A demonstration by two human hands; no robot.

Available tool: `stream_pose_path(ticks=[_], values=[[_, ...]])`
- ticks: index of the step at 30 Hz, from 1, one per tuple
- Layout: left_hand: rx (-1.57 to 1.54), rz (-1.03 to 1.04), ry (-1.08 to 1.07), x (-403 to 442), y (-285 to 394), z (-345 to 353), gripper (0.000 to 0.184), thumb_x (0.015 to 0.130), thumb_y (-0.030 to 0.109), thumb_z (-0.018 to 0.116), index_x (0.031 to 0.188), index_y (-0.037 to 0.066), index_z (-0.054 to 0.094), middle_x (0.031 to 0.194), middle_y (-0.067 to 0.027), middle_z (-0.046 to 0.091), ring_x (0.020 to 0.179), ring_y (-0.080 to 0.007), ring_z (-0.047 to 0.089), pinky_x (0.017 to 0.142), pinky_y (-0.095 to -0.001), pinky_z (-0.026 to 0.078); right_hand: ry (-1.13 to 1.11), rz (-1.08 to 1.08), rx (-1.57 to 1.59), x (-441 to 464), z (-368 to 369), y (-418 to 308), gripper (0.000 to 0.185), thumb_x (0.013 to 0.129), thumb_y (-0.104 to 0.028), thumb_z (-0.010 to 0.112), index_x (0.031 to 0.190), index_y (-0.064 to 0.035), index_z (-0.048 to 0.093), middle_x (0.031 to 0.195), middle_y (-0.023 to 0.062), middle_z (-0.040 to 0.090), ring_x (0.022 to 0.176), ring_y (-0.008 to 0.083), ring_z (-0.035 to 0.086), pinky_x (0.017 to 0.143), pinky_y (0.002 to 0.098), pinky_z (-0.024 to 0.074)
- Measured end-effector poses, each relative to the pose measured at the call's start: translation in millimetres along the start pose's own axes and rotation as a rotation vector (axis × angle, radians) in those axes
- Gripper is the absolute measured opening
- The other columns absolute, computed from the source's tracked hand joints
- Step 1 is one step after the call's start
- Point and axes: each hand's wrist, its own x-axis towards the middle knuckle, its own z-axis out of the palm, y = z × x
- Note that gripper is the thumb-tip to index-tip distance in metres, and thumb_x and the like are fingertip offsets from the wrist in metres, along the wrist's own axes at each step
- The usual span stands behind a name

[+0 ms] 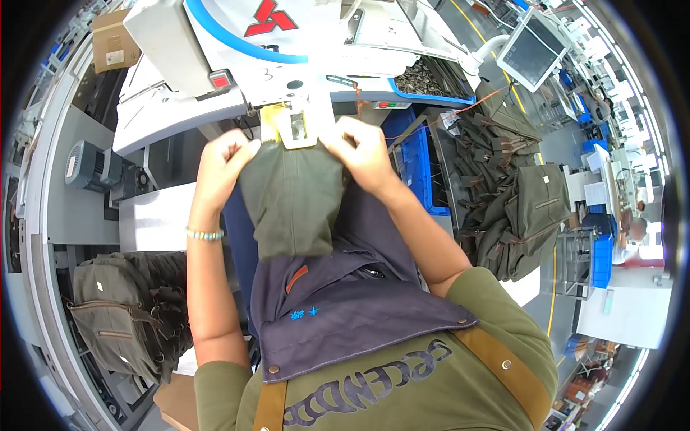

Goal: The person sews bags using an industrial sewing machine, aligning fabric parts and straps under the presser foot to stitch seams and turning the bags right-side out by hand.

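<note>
A dark olive fabric piece (291,201) hangs from the front of the sewing machine, down over my lap. Its upper edge lies at a pale metal clamp plate (296,135) with a yellow part (270,123) beside it. My left hand (228,159) pinches the left upper corner, thumb against curled fingers. At the right upper corner, my right hand (361,152) grips the cloth in the same way. A seam runs down the middle of the piece. Whatever lies beneath the clamp is hidden.
The white sewing machine (277,65) stands in front. A blue-rimmed tray (431,90) of small metal parts lies right of it. Olive bags are piled at right (514,201) and left (133,309). A blue crate (417,161) and a monitor (532,52) are at right.
</note>
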Motion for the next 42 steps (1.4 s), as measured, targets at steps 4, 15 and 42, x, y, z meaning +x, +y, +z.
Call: stream_pose_path(ticks=[4, 15, 42], values=[[-0.027, 0.014, -0.030, -53.8, 7.3, -15.2, 0.034, 0.091, 0.009, 0.069, 0.069, 0.008, 0.043, 0.068, 0.0075, 0.037, 0.065, -0.0029, 0.031, 0.056, -0.0236, 0.026, -0.210, -0.305, -0.330, -32.1, -7.6, -24.2, 0.013, 0.082, -0.012, 0.076, 0.076, -0.0043, 0.068, 0.068, 0.0071, 0.062, 0.062, 0.0240, 0.055, 0.062, 0.0364, 0.0421], [-0.195, -0.154, 0.099, -97.8, -24.1, -38.6, 0.027, 0.095, 0.008, 0.065, 0.074, 0.010, 0.047, 0.072, 0.0094, 0.042, 0.069, -0.0019, 0.033, 0.062, -0.0207, 0.028, -0.014, -0.103, -0.679, 112.1, -33.6, 141.6, 0.023, 0.094, -0.017, 0.060, 0.102, -0.0004, 0.073, 0.094, 0.0232, 0.071, 0.090, 0.0450, 0.067, 0.082, 0.0456, 0.0523], [-0.256, -0.183, 0.070, -130.6, -25.9, -36.9, 0.032, 0.087, 0.004, 0.074, 0.074, 0.011, 0.046, 0.070, 0.0107, 0.041, 0.064, -0.0003, 0.032, 0.056, -0.0200, 0.026, -0.271, -0.414, -0.793, -13.4, -19.0, -55.8, 0.038, 0.083, -0.021, 0.076, 0.120, -0.0113, 0.068, 0.087, 0.0052, 0.061, 0.069, 0.0211, 0.062, 0.059, 0.0314, 0.0496]])
